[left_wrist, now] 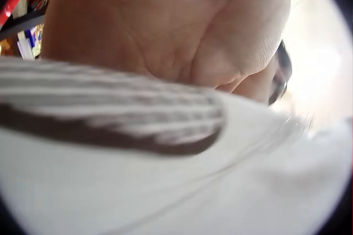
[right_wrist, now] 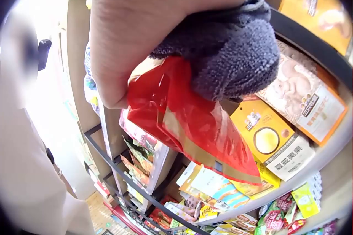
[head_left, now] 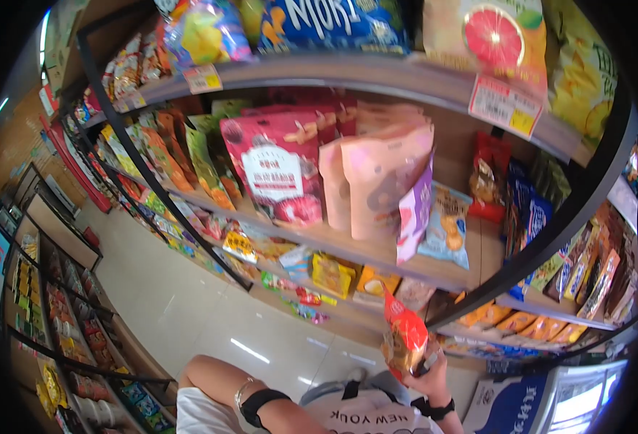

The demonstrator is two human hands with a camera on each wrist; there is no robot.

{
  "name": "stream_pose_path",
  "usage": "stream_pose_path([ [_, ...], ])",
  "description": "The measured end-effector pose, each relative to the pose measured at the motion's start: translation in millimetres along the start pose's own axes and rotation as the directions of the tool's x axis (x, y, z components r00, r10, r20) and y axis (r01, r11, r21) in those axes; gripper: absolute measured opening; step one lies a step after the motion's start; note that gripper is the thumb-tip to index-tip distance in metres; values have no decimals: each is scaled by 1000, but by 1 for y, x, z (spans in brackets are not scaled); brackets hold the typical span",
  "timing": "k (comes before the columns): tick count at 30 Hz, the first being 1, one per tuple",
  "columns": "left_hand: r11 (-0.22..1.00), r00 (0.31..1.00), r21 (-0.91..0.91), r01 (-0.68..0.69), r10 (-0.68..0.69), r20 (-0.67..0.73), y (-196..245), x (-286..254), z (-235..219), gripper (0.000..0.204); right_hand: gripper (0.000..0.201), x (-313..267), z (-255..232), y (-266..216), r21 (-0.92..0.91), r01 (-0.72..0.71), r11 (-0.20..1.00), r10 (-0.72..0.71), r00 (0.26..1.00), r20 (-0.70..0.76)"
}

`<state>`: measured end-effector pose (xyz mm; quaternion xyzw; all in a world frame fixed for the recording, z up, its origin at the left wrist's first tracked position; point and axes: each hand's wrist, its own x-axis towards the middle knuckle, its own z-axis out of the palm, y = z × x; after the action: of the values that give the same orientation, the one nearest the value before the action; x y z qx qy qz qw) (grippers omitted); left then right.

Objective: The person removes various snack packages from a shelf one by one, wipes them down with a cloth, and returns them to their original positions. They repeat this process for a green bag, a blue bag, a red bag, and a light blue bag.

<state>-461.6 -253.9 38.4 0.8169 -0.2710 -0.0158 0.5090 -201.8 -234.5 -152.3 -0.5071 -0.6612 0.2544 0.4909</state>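
Right fingers (right_wrist: 113,80) pinching red snack packet (right_wrist: 193,116), grey cloth (right_wrist: 240,58) beside, shelved pouches (right_wrist: 295,89) beyond, left hand (left_wrist: 171,20), fingers' state unclear

Two pink pouches (head_left: 387,181) stood foremost; those behind overlapped too much to count. There were two large price labels (head_left: 503,105), one purple-and-white packet (head_left: 414,210), one light blue packet (head_left: 445,228), one grapefruit-pictured bag (head_left: 478,36), one held red packet (head_left: 405,333) and one dark cloth (right_wrist: 237,53).

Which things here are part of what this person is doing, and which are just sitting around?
Seemingly in use:
red packet, held in the right hand
dark cloth, at the same hand

Just on the shelves:
pale pink pouches
dark red pouch
light blue packet
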Motion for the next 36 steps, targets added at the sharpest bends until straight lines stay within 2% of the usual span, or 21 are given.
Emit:
stream_pose_path([
  [1, 998, 998, -21, 59, -60, -32, -1, -6, 0, 72, 59, -3, -3, 11, -70, 21, 997, -16, 997, 76],
  [2, 996, 1000, -86, -13, 12, -11, 3, -10, -4, 72, 59, -2, -3, 6, -22, -55, 998, 56, 996, 72],
  [4, 964, 988, -218, -154, 156, -4, 16, -20, -22, 71, 57, -2, -5, 3, -35, -49, 998, 52, 994, 92],
  [5, 953, 983, -261, -154, 174, 55, 24, -26, -36, 73, 58, -3, -4, 5, -1, -67, 998, 67, 995, 77],
  [8, 935, 986, -355, -2, 62, 157, -9, -54, -33, 56, 65, -6, -5, 9, -1, -46, 999, 46, 994, 98],
  [9, 920, 987, -386, -68, 5, -163, -16, -59, -37, 43, 65, -6, -4, 11, 60, -69, 996, 64, 995, 77],
  [10, 909, 885, -394, -137, -66, -460, -23, -65, -42, 33, 64, -6, -1, 12, 121, -87, 989, 81, 995, 54],
  [11, 912, 854, -409, 34, -239, -462, -43, -84, -48, 44, 63, -3, -2, 10, 113, -114, 987, 106, 992, 70],
  [12, 917, 710, -385, 104, -340, -617, -65, -90, -42, 51, 62, 1, -4, 6, 104, -140, 985, 131, 988, 84],
  [13, 903, 526, -391, 177, -423, -738, -88, -95, -37, 59, 60, 4, -6, 4, 93, -167, 982, 158, 983, 98],
  [14, 921, 178, -352, 167, -380, -908, -107, -82, -26, 62, 62, 6, -7, 7, 71, -117, 991, 109, 989, 104],
  [17, 909, -25, -409, 86, -408, -913, -133, -79, -14, 65, 65, 12, -7, 14, 1, 10, 1000, -10, 992, 126],
  [20, 955, 171, -297, -24, -289, -942, -117, -69, -11, 63, 54, 19, 0, -4, 43, -109, 993, 105, 992, 74],
  [22, 996, 438, -85, 11, -81, -895, -95, -61, -13, 59, 54, 18, 0, -5, -33, -51, 998, 52, 997, 59],
  [25, 976, 772, 177, -131, 212, -600, -63, -41, -15, 59, 55, 9, 0, 0, -29, -90, 996, 90, 996, 10],
  [27, 970, 919, 51, -238, 242, -310, -28, -34, -24, 72, 58, 3, 1, 3, 38, -170, 985, 171, 985, -20],
  [28, 961, 951, -17, -276, 270, -151, -17, -34, -27, 79, 62, 1, -2, 9, 28, -155, 987, 155, 988, 3],
  [31, 871, 884, -154, -467, 458, -93, -8, -37, -28, 86, 72, -1, -7, 16, 31, -173, 984, 171, 984, 58],
  [33, 865, 884, -182, -467, 453, -115, -8, -35, -25, 89, 72, -4, -3, 12, 160, -294, 942, 294, 956, 28],
  [34, 861, 884, -199, -468, 451, -125, -8, -33, -23, 91, 71, -5, -3, 14, 126, -273, 954, 268, 962, 54],
  [36, 943, 947, -141, -303, 281, -153, -14, -31, -15, 92, 71, -7, -7, 17, 56, -226, 972, 219, 970, 108],
])
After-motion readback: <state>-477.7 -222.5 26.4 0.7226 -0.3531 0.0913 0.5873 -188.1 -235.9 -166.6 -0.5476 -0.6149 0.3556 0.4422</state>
